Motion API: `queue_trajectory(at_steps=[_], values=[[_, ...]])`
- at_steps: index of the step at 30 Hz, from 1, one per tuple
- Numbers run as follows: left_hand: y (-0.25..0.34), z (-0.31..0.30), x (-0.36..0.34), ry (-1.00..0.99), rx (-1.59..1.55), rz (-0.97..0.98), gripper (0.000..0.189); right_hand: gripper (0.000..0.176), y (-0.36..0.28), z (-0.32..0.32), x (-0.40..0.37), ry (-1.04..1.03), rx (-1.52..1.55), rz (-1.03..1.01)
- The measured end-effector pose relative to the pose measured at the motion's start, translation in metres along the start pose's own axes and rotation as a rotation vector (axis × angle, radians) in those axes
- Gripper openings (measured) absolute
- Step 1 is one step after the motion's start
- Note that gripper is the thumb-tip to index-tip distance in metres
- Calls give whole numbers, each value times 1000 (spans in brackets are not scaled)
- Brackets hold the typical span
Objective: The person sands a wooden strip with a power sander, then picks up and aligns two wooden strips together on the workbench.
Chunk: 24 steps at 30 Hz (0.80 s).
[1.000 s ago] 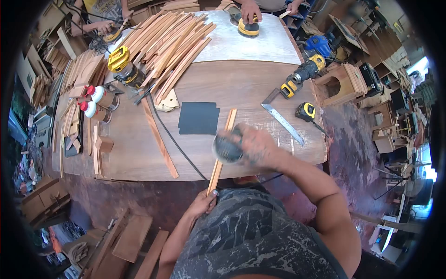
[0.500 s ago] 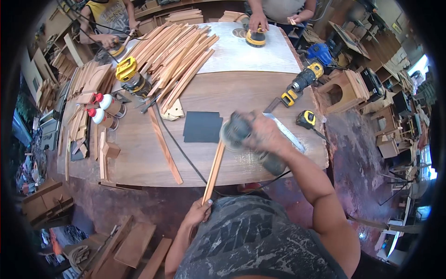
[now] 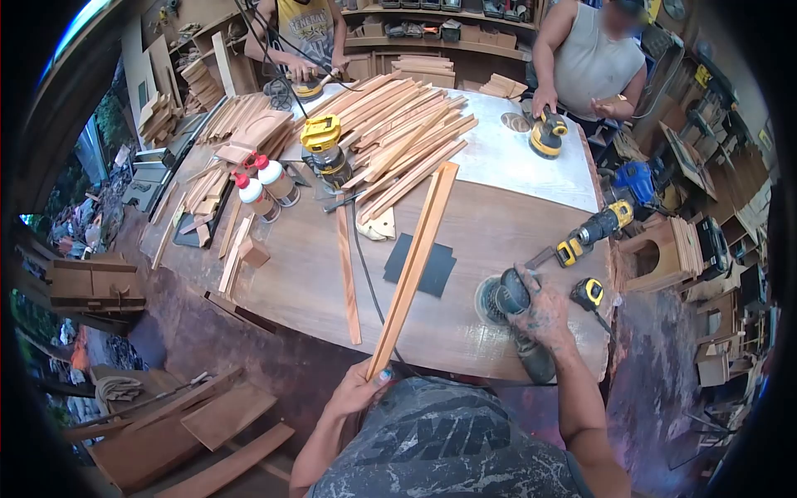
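Observation:
My left hand (image 3: 357, 391) is closed around the lower end of a long grooved wood strip (image 3: 422, 242), which slants up over the table toward the stacked strips. Its far end is raised above the tabletop. My right hand (image 3: 544, 310) grips a dark orbital sander (image 3: 496, 300), whose round pad rests on the table apart from the strip. Dark square sheets (image 3: 438, 278), which look like sandpaper, lie partly behind the strip. A tape measure (image 3: 588, 292) sits to the right of my right hand.
A pile of wood strips (image 3: 398, 137) covers the back of the table (image 3: 282, 290). Nearby stand a yellow router (image 3: 324, 145), two glue bottles (image 3: 276, 181) and a drill (image 3: 610, 222). A cord (image 3: 365, 274) crosses the tabletop. Two co-workers hold sanders (image 3: 546, 137) at the far side.
The strip's far end has lifted off the table, clear of the sander. My right hand and the sander have moved away from it to the right. The view has tilted up and turned left.

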<state>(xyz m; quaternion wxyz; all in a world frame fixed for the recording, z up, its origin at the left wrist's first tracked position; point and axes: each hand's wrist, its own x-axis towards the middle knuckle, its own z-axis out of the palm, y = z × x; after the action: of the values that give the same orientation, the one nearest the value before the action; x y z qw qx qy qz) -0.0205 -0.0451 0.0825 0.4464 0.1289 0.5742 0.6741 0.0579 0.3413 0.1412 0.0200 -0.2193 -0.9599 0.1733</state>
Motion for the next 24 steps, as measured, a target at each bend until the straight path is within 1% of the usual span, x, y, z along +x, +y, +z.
queue_trajectory(at_steps=[3,5,6,9,10,11,13,14,16,17,19,22,24], values=[[11,7,10,-18,-49,-9,27,102,9,9,-1,35,24,-83],[15,10,21,-32,-61,-1,27,103,2,3,0,-33,0,-40],[19,13,25,-50,-60,35,27,103,-2,-2,2,-63,-14,-21],[21,19,42,-52,-83,75,26,107,-1,-9,8,-148,-59,-41],[7,13,53,-79,-102,118,28,108,10,-6,8,-163,-14,-97],[9,18,60,-47,-87,109,29,107,36,3,4,-22,-38,-307],[17,31,76,78,-80,114,33,101,42,7,9,-159,65,-165],[23,35,84,138,4,126,35,98,29,-9,4,-434,150,221],[35,44,102,242,168,105,39,87,21,-16,-7,-301,603,209],[37,47,111,307,247,195,39,87,23,-14,-11,-268,654,193],[41,49,132,397,433,358,40,86,30,-7,-15,-237,592,161],[56,38,171,417,517,411,39,85,44,0,-17,-219,520,128],[66,19,210,495,678,567,39,85,53,4,-16,-220,499,77]])
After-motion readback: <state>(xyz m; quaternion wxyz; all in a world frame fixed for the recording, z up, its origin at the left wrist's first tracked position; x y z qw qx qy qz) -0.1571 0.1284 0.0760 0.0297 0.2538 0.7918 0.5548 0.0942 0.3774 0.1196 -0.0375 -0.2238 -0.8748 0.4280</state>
